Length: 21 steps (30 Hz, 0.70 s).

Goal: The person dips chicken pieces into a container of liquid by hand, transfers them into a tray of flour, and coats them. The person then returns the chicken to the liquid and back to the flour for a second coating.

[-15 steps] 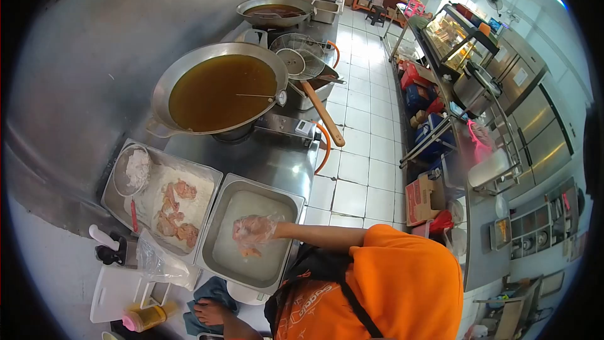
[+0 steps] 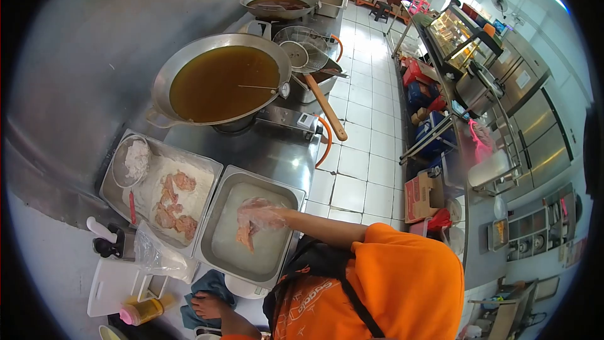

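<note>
My right hand (image 2: 259, 213), in a clear plastic glove, holds a piece of raw chicken (image 2: 246, 237) over a steel pan (image 2: 267, 180) of cloudy liquid (image 2: 225, 234). The chicken hangs below the fingers, wet-looking. Left of that pan, a second steel tray (image 2: 211, 182) of white flour carries several raw chicken pieces (image 2: 165, 217). A round sieve (image 2: 131, 161) with flour and a red handle lies in its far corner. My bare left hand (image 2: 207, 305) lies on a blue-grey cloth (image 2: 211, 282) near the counter's front, fingers slightly bent and apart.
A large wok of brown oil (image 2: 223, 85) with a thermometer (image 2: 284, 90) stands beyond the trays. A wooden-handled strainer (image 2: 324, 104) juts over the counter edge. Nearby are a plastic bag (image 2: 160, 255), a white board (image 2: 112, 286) and a pink-capped bottle (image 2: 141, 311).
My right hand has lifted slightly and turned, and the chicken piece it holds now shows more fully above the liquid. My left hand stays on the cloth. The view has shifted slightly.
</note>
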Available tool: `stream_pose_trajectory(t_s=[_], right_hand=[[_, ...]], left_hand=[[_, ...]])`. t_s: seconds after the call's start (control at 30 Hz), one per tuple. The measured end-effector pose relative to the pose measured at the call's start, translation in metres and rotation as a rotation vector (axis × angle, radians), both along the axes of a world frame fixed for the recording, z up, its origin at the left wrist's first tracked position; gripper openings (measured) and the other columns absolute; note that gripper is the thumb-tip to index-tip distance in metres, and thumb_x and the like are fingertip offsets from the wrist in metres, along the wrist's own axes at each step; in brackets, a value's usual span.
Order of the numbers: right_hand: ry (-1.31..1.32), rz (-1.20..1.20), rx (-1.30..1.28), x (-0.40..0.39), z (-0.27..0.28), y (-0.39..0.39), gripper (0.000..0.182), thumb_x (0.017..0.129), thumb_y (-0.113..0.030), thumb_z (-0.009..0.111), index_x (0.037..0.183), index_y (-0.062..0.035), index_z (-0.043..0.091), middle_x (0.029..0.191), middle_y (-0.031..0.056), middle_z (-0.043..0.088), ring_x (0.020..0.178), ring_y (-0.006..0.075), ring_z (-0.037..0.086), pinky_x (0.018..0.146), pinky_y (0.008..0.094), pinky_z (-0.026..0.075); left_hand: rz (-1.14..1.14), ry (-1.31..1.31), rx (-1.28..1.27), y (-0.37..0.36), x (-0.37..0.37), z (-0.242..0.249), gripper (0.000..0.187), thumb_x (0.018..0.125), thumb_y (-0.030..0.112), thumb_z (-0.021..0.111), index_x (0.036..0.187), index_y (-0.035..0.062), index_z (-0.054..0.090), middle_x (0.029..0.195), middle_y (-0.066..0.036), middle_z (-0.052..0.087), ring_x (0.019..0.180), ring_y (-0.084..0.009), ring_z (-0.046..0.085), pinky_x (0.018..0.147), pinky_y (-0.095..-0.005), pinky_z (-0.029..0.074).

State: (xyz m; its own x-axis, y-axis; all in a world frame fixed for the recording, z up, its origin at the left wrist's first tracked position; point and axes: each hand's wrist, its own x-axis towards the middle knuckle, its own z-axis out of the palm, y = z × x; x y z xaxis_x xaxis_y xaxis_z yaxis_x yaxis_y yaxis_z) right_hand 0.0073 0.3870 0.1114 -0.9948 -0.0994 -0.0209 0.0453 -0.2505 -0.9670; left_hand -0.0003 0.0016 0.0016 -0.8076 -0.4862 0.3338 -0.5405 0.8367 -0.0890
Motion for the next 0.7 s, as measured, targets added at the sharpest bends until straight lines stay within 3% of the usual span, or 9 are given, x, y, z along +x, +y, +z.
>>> stream_pose_trajectory(t_s=[0.1, 0.2, 0.3, 0.37, 0.43, 0.57, 0.63, 0.67, 0.7], right_hand=[[0.188, -0.002, 0.534, 0.002, 0.006, 0.008, 0.024, 0.092, -0.025, 0.061, 0.102, -0.0037, 0.057, 0.098, 0.0084, 0.061, 0.089, 0.0223, 0.063, 0.075, 0.0365, 0.055], [0.362, 0.018, 0.872, 0.004, 0.017, 0.013, 0.045, 0.068, -0.024, 0.084, 0.102, -0.0084, 0.06, 0.098, 0.0098, 0.062, 0.091, 0.0281, 0.062, 0.078, 0.0403, 0.051], [0.191, 0.06, 0.498, 0.014, 0.03, 0.011, 0.043, 0.078, -0.032, 0.078, 0.107, -0.0064, 0.059, 0.103, 0.0092, 0.062, 0.102, 0.0257, 0.062, 0.087, 0.0415, 0.052], [-0.002, 0.108, -0.499, 0.033, 0.069, 0.001, 0.046, 0.087, -0.04, 0.068, 0.114, -0.0034, 0.057, 0.112, 0.0111, 0.06, 0.113, 0.0275, 0.058, 0.096, 0.0476, 0.049], [-0.001, 0.3, -0.596, 0.017, 0.046, 0.008, 0.042, 0.091, -0.036, 0.064, 0.119, -0.0057, 0.056, 0.117, 0.0141, 0.061, 0.116, 0.0342, 0.057, 0.097, 0.0562, 0.046], [0.062, 0.171, -0.39, 0.018, 0.053, 0.012, 0.043, 0.093, -0.038, 0.062, 0.113, 0.0, 0.057, 0.119, 0.0161, 0.057, 0.116, 0.0335, 0.057, 0.097, 0.0556, 0.049], [-0.362, -0.053, -0.266, 0.009, 0.075, -0.002, 0.025, 0.097, -0.024, 0.057, 0.104, -0.0002, 0.057, 0.111, 0.0176, 0.062, 0.103, 0.0311, 0.064, 0.089, 0.0509, 0.056], [-0.039, 0.01, 0.401, 0.005, 0.069, -0.002, 0.021, 0.088, -0.016, 0.068, 0.101, -0.0014, 0.061, 0.105, 0.0122, 0.063, 0.098, 0.0247, 0.063, 0.088, 0.0401, 0.055], [-0.025, 0.014, 0.415, 0.003, 0.084, -0.008, 0.017, 0.088, -0.011, 0.067, 0.099, -0.0006, 0.06, 0.105, 0.0092, 0.063, 0.094, 0.0204, 0.062, 0.083, 0.0353, 0.054]], left_hand=[[-0.001, 0.006, 0.002, 0.0, 0.0, 0.0, 0.033, 0.096, 0.041, 0.042, 0.098, 0.0116, 0.056, 0.095, -0.009, 0.059, 0.09, -0.0299, 0.059, 0.074, -0.0452, 0.048], [-0.014, 0.003, 0.006, 0.0, 0.002, 0.003, 0.033, 0.096, 0.042, 0.042, 0.099, 0.0118, 0.056, 0.097, -0.009, 0.059, 0.091, -0.0302, 0.059, 0.074, -0.0451, 0.047], [0.004, 0.014, 0.04, 0.008, -0.002, 0.016, 0.033, 0.095, 0.04, 0.045, 0.094, 0.0095, 0.056, 0.095, -0.01, 0.06, 0.09, -0.0308, 0.059, 0.075, -0.0457, 0.047], [-0.151, 0.071, 0.146, 0.002, 0.002, 0.019, 0.033, 0.095, 0.038, 0.048, 0.088, 0.007, 0.058, 0.088, -0.013, 0.061, 0.087, -0.0322, 0.06, 0.076, -0.0462, 0.048], [-0.413, 0.311, -0.016, -0.013, -0.001, -0.016, 0.033, 0.092, 0.036, 0.054, 0.086, 0.0044, 0.061, 0.085, -0.016, 0.063, 0.081, -0.0361, 0.06, 0.074, -0.0481, 0.047], [-0.226, 0.098, 0.193, 0.009, 0.001, 0.024, 0.032, 0.09, 0.038, 0.05, 0.087, 0.0081, 0.062, 0.086, -0.014, 0.064, 0.082, -0.0351, 0.061, 0.072, -0.0489, 0.048], [-0.082, 0.102, 0.097, 0.005, -0.004, 0.02, 0.032, 0.089, 0.039, 0.05, 0.089, 0.0092, 0.061, 0.093, -0.014, 0.062, 0.086, -0.0374, 0.06, 0.072, -0.051, 0.048], [-0.074, 0.127, 0.113, 0.006, -0.008, 0.021, 0.032, 0.089, 0.039, 0.051, 0.088, 0.0086, 0.06, 0.093, -0.015, 0.061, 0.091, -0.0372, 0.058, 0.074, -0.0517, 0.046], [-0.052, 0.143, 0.13, 0.005, -0.012, 0.014, 0.031, 0.088, 0.038, 0.051, 0.089, 0.0084, 0.059, 0.095, -0.014, 0.061, 0.092, -0.0366, 0.057, 0.075, -0.0517, 0.045]])
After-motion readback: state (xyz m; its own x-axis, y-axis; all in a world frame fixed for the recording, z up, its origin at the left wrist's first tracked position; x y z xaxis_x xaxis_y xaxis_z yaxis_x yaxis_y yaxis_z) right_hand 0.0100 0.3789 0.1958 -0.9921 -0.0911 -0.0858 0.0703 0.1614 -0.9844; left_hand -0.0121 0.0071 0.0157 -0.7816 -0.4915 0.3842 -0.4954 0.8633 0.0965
